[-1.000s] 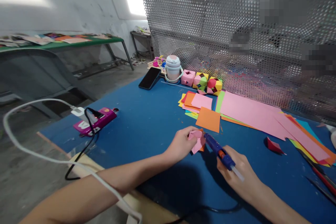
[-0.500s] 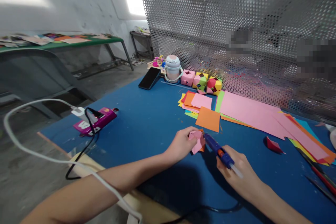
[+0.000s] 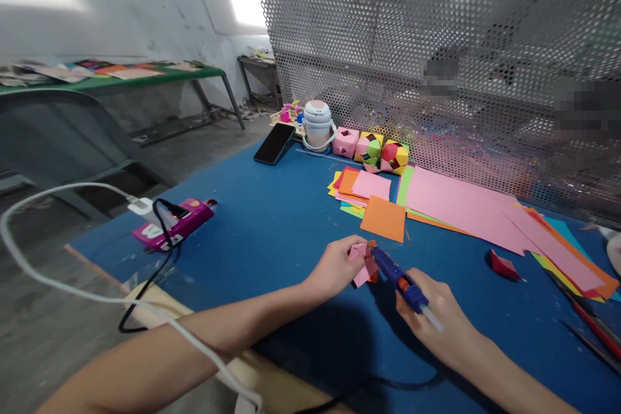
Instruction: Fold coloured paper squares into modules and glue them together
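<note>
My left hand [image 3: 334,266] is closed on a small folded piece of pink and orange paper [image 3: 363,262], held just above the blue table mat [image 3: 272,220]. In my right hand [image 3: 436,320] I grip a blue glue gun [image 3: 395,277] with a glue stick poking out of its back. The gun's nozzle touches the folded paper. Its black cord trails toward me along the mat's near edge.
Coloured paper sheets [image 3: 466,210] lie spread at the back right, with an orange square [image 3: 384,218] nearest my hands. Three paper cubes [image 3: 371,149], a small white jar [image 3: 317,125] and a phone [image 3: 274,143] stand by the perforated metal screen [image 3: 436,58]. A pink power strip [image 3: 169,223] sits left. A red folded piece [image 3: 504,266] lies right.
Both hands and the glue gun have shifted slightly left and away from me; the nozzle stays at the folded paper. The view has drifted a little.
</note>
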Demonstrator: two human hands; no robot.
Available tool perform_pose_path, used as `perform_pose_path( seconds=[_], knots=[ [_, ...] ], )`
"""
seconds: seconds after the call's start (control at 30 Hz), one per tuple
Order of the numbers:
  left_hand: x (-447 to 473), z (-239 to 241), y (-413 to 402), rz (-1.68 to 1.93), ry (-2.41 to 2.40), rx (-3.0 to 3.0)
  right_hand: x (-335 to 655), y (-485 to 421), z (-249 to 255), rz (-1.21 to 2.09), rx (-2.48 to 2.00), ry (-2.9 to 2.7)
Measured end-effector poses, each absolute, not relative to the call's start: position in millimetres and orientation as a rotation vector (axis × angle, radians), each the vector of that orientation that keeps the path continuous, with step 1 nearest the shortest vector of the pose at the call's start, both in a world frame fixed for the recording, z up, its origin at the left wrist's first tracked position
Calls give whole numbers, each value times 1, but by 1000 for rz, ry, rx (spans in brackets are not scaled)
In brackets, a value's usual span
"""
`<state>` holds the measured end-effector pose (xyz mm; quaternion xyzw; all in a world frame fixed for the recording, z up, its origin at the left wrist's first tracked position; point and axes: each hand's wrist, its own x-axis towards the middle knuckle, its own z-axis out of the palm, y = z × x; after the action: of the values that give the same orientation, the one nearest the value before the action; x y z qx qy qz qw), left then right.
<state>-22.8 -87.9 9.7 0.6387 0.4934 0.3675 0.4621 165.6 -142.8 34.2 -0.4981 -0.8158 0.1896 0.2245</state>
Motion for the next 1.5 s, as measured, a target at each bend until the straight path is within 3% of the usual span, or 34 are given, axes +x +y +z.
perform_pose_path(
  seconds=[0.3,0.57,0.83,1.03,1.13,1.27,1.5],
  knots=[
    [-26,12,-87,949,1202,1476,169,-143,34,553,-1355,-2169],
    [-33,17,-80,1039,1237,1154,178,-135,28,772,-1464,-1866],
    [-34,19,-85,1080,1196,1054,191,-120,14,480,-1672,-2134],
    [-30,28,-95,1030,1227,1085,208,-135,44,290,-1914,-2344],
    [-27,30,-100,986,1229,1088,214,-155,73,390,-1904,-2427],
    [-22,27,-109,944,1210,1150,195,-182,96,735,-1529,-2398],
    [-18,30,-131,824,1113,1310,149,-177,66,748,-1487,-2007]
  ],
)
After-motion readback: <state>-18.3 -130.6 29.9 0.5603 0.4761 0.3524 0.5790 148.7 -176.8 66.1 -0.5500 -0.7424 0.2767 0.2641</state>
